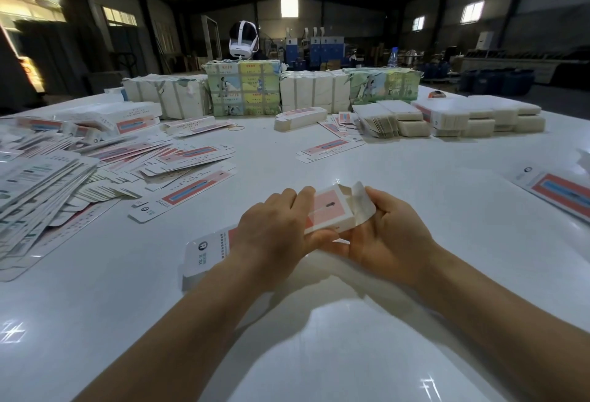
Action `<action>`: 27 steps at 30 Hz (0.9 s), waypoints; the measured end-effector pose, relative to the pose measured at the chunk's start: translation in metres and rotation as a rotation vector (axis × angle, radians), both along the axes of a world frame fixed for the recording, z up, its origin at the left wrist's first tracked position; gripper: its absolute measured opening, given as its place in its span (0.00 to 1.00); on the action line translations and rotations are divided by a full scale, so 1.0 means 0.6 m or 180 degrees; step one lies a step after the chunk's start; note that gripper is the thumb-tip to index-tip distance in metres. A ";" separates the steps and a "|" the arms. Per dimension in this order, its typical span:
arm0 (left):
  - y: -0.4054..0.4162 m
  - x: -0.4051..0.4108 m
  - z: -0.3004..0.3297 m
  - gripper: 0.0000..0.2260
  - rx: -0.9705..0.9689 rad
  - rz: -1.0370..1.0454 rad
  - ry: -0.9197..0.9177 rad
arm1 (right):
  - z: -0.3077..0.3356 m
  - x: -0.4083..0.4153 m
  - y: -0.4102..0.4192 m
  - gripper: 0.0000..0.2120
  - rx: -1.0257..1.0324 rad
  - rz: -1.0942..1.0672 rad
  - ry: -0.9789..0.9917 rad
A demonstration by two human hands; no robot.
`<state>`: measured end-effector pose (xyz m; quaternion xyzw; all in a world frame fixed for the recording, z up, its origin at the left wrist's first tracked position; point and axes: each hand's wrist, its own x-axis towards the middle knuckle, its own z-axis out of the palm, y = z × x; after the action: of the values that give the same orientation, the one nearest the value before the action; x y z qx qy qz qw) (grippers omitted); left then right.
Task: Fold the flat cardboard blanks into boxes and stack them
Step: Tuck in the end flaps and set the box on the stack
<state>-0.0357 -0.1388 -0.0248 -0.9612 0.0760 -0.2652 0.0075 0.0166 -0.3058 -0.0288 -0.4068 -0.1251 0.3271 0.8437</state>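
Note:
A long white and salmon-red cardboard box (329, 210) lies across the middle of the white table (319, 353), partly folded into shape. My left hand (274, 235) grips its middle from above, hiding most of its length. My right hand (383, 229) holds its far end from below, where the end flap (362, 202) stands open. The box's near end with a printed logo (204, 254) sticks out to the left of my left wrist. A big heap of flat blanks (95, 162) spreads over the left of the table.
Wrapped bundles of blanks (245, 88) line the far edge, with a person in a white headset (243, 40) behind them. Stacks of blanks (447, 117) sit at the back right. Single blanks lie mid-table (330, 147) and at the right edge (555, 191).

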 end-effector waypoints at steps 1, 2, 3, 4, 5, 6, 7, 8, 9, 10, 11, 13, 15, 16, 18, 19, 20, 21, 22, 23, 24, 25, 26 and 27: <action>0.001 0.000 0.000 0.34 0.0027 -0.0005 -0.0009 | -0.001 0.000 0.002 0.26 -0.0065 -0.0034 -0.0017; 0.001 0.000 -0.001 0.34 0.0070 -0.0009 -0.0015 | -0.003 0.000 0.003 0.26 -0.0136 -0.0068 -0.0036; 0.001 0.000 -0.001 0.34 0.0112 -0.0017 -0.0027 | -0.004 0.000 0.003 0.25 -0.0211 -0.0098 -0.0061; 0.001 0.000 -0.002 0.33 0.0140 -0.0030 -0.0050 | -0.005 0.000 0.004 0.25 -0.0281 -0.0139 -0.0083; 0.001 0.000 -0.003 0.33 0.0160 -0.0043 -0.0077 | -0.006 0.000 0.004 0.25 -0.0339 -0.0190 -0.0105; 0.001 0.000 -0.003 0.33 0.0179 -0.0055 -0.0107 | -0.006 -0.001 0.005 0.25 -0.0383 -0.0251 -0.0134; 0.001 0.000 -0.004 0.33 0.0204 -0.0064 -0.0135 | -0.006 -0.002 0.006 0.25 -0.0420 -0.0317 -0.0166; 0.001 0.000 -0.003 0.33 0.0235 -0.0072 -0.0157 | -0.005 -0.003 0.007 0.25 -0.0443 -0.0385 -0.0188; 0.001 0.000 -0.004 0.33 0.0265 -0.0082 -0.0172 | -0.004 -0.004 0.008 0.25 -0.0466 -0.0463 -0.0207; 0.002 0.000 -0.004 0.33 0.0296 -0.0084 -0.0180 | -0.003 -0.004 0.010 0.24 -0.0492 -0.0541 -0.0236; 0.002 0.001 -0.005 0.33 0.0322 -0.0079 -0.0186 | -0.002 -0.005 0.011 0.23 -0.0514 -0.0601 -0.0282; 0.001 0.000 -0.006 0.33 0.0326 -0.0078 -0.0239 | -0.001 -0.006 0.013 0.21 -0.0577 -0.0725 -0.0414; -0.003 -0.003 -0.004 0.34 0.0239 -0.0104 -0.0367 | -0.001 -0.008 0.015 0.17 -0.0760 -0.0847 -0.0811; -0.005 -0.004 -0.003 0.34 0.0189 -0.0135 -0.0416 | -0.003 -0.008 0.016 0.16 -0.0896 -0.0905 -0.1074; -0.007 -0.008 -0.001 0.34 0.0122 -0.0240 -0.0441 | -0.007 -0.013 0.015 0.14 -0.1205 -0.1061 -0.1578; -0.008 -0.009 0.000 0.32 0.0118 -0.0292 -0.0453 | -0.008 -0.016 0.015 0.14 -0.1391 -0.1171 -0.1831; -0.009 -0.010 0.000 0.31 0.0154 -0.0329 -0.0453 | -0.010 -0.018 0.014 0.15 -0.1610 -0.1285 -0.2070; -0.010 -0.010 0.000 0.30 0.0211 -0.0349 -0.0455 | -0.011 -0.019 0.014 0.15 -0.1822 -0.1366 -0.2292; -0.011 -0.011 0.000 0.29 0.0252 -0.0354 -0.0484 | -0.012 -0.019 0.015 0.14 -0.1960 -0.1408 -0.2431; -0.013 -0.011 0.000 0.29 0.0272 -0.0348 -0.0530 | -0.012 -0.019 0.017 0.14 -0.2029 -0.1413 -0.2485; -0.015 -0.011 -0.001 0.29 0.0283 -0.0332 -0.0582 | -0.012 -0.020 0.019 0.15 -0.2105 -0.1404 -0.2495; -0.018 -0.010 -0.002 0.29 0.0291 -0.0313 -0.0642 | -0.012 -0.022 0.022 0.19 -0.2190 -0.1396 -0.2480; -0.020 -0.009 -0.004 0.29 0.0294 -0.0292 -0.0701 | -0.012 -0.024 0.024 0.25 -0.2272 -0.1358 -0.2452; -0.022 -0.008 -0.004 0.28 0.0295 -0.0271 -0.0746 | -0.013 -0.026 0.024 0.29 -0.2291 -0.1332 -0.2451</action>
<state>-0.0404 -0.1523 -0.0274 -0.9181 0.1275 -0.3720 0.0495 0.0009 -0.2915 -0.0364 -0.7748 -0.2211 0.0030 0.5923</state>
